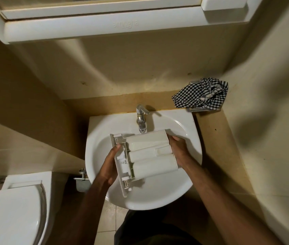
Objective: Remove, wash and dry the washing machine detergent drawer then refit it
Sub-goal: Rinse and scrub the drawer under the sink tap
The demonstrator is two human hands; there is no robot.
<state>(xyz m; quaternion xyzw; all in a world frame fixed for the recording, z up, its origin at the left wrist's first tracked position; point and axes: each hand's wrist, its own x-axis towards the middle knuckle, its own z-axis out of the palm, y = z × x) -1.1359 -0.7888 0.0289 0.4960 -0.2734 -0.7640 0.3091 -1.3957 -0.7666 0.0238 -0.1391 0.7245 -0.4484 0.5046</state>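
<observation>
The white detergent drawer (149, 152) is held upside down over the white sink (184, 128), its rounded compartment undersides facing up and its front panel to the left. My left hand (109, 167) grips the front panel's edge, thumb on top. My right hand (178, 149) grips the drawer's back end, fingers curled round it. The chrome tap (141, 119) stands just behind the drawer; no water is seen running.
A black-and-white checked cloth (202, 96) lies on a holder at the back right of the counter. A toilet with closed lid (14, 213) stands at the lower left. A white cabinet (104, 23) hangs overhead. Beige walls close in on both sides.
</observation>
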